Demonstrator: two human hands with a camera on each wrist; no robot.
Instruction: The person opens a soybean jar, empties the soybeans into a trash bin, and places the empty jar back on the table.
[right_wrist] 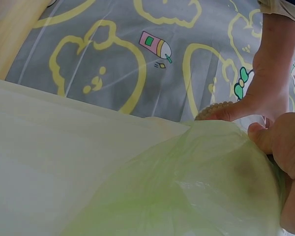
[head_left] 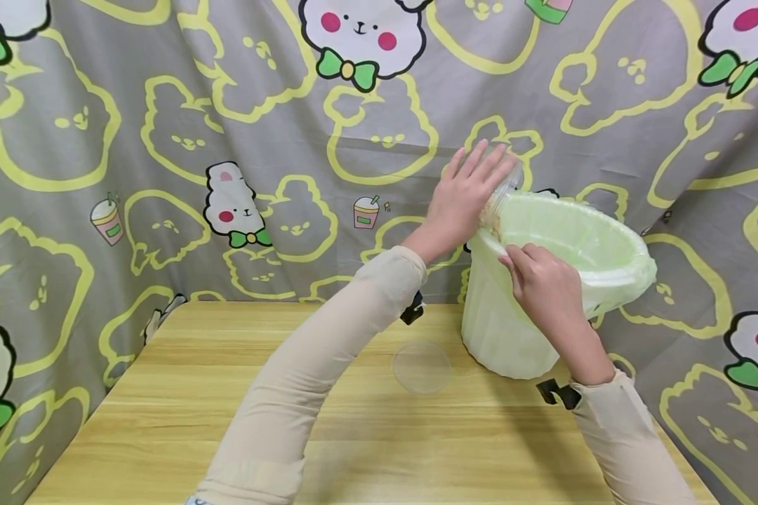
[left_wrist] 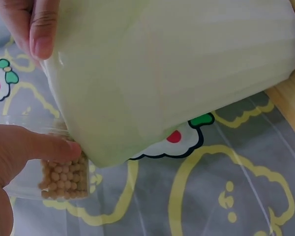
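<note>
A: Left hand (head_left: 460, 200)?
B: Grasping a clear jar (head_left: 510, 177), thumb one side, fingers spread over the other. Not clenched tight.
A: Jar's position?
B: Tipped at the near left rim of a pale green bin (head_left: 495, 301). Small beige balls (left_wrist: 64, 181) gathered at the end nearest the bin. Contact between jar and rim: cannot tell.
A: Right hand (head_left: 546, 284)?
B: Fingers curled, thumb against them, gripping the thin green liner (right_wrist: 187, 184) at the bin's rim, just beside the jar.
A: Arm pose?
B: Left forearm long and slanting, up and rightward from lower middle of the head view; hand higher than the right one. Right forearm leans up and leftward from lower right.
A: Nearby?
B: Clear disc (head_left: 422, 367) flat on the wooden table (head_left: 227, 393), left of the bin.
</note>
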